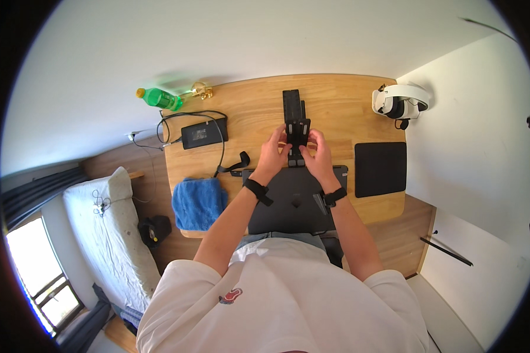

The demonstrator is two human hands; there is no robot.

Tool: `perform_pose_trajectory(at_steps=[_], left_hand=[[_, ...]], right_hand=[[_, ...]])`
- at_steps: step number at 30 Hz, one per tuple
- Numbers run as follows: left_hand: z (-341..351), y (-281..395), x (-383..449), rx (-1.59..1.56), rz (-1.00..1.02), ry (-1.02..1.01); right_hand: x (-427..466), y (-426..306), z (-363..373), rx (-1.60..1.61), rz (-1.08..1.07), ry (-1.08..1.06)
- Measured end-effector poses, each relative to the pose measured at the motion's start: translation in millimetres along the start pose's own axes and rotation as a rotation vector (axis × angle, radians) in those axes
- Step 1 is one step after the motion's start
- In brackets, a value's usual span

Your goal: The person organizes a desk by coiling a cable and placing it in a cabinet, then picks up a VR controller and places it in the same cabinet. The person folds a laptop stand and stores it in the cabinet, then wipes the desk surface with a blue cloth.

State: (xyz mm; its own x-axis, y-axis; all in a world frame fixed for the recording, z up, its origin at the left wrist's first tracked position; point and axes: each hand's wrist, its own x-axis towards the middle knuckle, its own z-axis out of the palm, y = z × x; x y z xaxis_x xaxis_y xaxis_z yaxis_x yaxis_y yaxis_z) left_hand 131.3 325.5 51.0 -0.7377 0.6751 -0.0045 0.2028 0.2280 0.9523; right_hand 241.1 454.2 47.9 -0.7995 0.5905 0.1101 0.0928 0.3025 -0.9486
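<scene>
A black folding stand (297, 132), with pale pads near its ends, is held upright between my two hands over the wooden desk (256, 103). My left hand (272, 153) grips its left side, and my right hand (319, 155) has the right side, both thumbs on the near face. The fingertips behind the stand are partly hidden. Just below the hands lies a closed dark laptop (291, 198), partly covered by my forearms. Each wrist wears a black strap.
To the left are a black power adapter (204, 133) with a looping cable, a folded blue towel (198, 204), a green bottle (161, 99) and a gold figurine (201, 90). A black mat (380, 169) and a white headset (399, 102) are on the right. Walls border the desk.
</scene>
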Motion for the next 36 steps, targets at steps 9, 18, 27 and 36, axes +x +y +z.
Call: perform_pose_trajectory(at_steps=[9, 18, 27, 36], left_hand=[[1.6, -1.9, -45.8, 0.132, 0.124, -0.037], [8.2, -2.4, -61.8, 0.172, 0.092, -0.04], [8.3, -7.3, -60.3, 0.169, 0.123, -0.034], [14.4, -27.4, -58.6, 0.18, 0.042, -0.048]], right_hand=[[-39.9, -12.6, -12.9, -0.159, -0.092, -0.056], [-61.7, -9.8, -13.6, -0.249, -0.097, -0.022], [-58.0, -2.6, -15.1, -0.295, -0.124, -0.05], [-60.8, 24.4, -14.5, -0.208, -0.122, -0.058]])
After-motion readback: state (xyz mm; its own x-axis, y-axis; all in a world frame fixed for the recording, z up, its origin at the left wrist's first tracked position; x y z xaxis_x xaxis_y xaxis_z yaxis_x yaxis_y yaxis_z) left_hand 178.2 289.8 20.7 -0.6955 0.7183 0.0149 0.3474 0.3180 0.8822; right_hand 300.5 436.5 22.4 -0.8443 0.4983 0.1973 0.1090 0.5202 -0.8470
